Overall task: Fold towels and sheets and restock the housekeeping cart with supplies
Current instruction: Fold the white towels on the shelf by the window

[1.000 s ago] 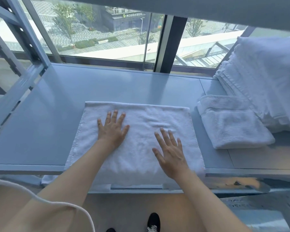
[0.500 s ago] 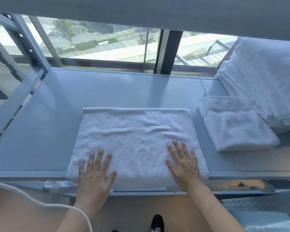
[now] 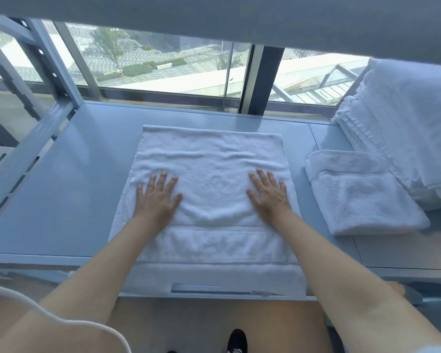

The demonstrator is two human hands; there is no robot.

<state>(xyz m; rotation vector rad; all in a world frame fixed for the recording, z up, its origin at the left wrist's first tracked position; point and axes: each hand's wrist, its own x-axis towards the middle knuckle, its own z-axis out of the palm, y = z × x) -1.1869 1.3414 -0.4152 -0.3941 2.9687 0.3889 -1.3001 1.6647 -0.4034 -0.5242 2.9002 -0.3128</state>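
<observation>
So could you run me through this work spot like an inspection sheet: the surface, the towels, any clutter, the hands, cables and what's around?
Surface: grey-blue shelf, smooth, with a seam on its right part.
Job's things: white towel spread flat, its near edge hanging over the shelf front; folded towel to its right; stack of folded linen at far right.
Clutter: nothing seen.
Hands: left hand and right hand both flat on the spread towel, fingers straight.
Cables: white cord curving across the lower left.
Surroundings: window behind the shelf, metal rack frame at left, black shoe on the floor below.
</observation>
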